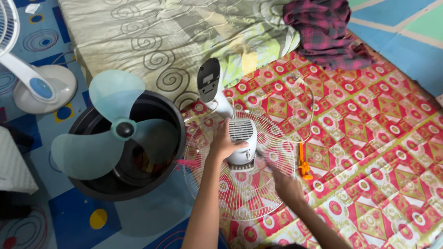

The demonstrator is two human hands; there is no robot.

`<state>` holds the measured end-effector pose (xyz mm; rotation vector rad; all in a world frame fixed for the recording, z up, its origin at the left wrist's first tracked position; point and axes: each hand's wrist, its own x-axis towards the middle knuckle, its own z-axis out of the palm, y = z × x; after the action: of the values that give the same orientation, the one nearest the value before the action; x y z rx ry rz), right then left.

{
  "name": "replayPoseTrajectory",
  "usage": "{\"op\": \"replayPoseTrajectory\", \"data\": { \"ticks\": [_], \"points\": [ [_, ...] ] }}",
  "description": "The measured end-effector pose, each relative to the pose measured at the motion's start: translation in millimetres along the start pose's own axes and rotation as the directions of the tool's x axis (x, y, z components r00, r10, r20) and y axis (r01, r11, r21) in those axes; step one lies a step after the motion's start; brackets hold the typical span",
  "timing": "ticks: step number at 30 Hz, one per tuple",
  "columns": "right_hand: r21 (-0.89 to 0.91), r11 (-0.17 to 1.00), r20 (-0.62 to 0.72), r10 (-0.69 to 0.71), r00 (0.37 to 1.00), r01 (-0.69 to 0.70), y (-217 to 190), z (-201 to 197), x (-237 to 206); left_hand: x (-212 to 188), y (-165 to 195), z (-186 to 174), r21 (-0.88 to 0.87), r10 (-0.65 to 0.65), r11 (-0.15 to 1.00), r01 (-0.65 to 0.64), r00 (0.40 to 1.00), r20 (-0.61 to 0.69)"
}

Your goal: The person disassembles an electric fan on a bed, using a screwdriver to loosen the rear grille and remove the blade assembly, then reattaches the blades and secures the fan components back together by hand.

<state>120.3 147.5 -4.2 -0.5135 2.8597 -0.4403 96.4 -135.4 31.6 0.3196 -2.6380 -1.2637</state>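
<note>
Both hands (226,143) grip white fan motor (242,140).

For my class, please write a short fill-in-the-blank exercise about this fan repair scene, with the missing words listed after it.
1. The left hand grips the white motor housing of a dismantled ____.
2. The pale green fan blade rests on a round ____ tub.
3. Right of the wire grille, an ____ tool lies on the patterned mat.
4. The right hand hovers over the ____.

Missing words: fan; black; orange; grille
</note>
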Motion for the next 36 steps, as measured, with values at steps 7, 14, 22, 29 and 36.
{"op": "replayPoseTrajectory", "data": {
  "ticks": [7,14,22,29,36],
  "points": [
    [0.764,0.639,-0.003,0.140,0.990,-0.088,-32,10,38,7,29,28,0.182,-0.197,0.966,0.185,0.979,0.052],
    [0.843,0.473,0.148,0.255,0.956,-0.256,-61,18,36,1,24,33,0.177,-0.223,0.960,0.216,0.975,0.021],
    [0.752,0.659,-0.171,0.187,0.967,0.006,-81,24,-7,6,5,47,0.250,0.011,0.967,0.040,0.980,-0.200],
    [0.557,0.819,-0.323,0.061,0.945,0.137,-62,25,14,3,10,42,0.241,-0.011,0.969,0.061,0.979,-0.202],
    [0.281,0.835,-0.599,-0.232,0.766,0.473,-55,37,4,9,10,45,0.241,-0.025,0.968,0.070,0.982,-0.186]
  ]
}}
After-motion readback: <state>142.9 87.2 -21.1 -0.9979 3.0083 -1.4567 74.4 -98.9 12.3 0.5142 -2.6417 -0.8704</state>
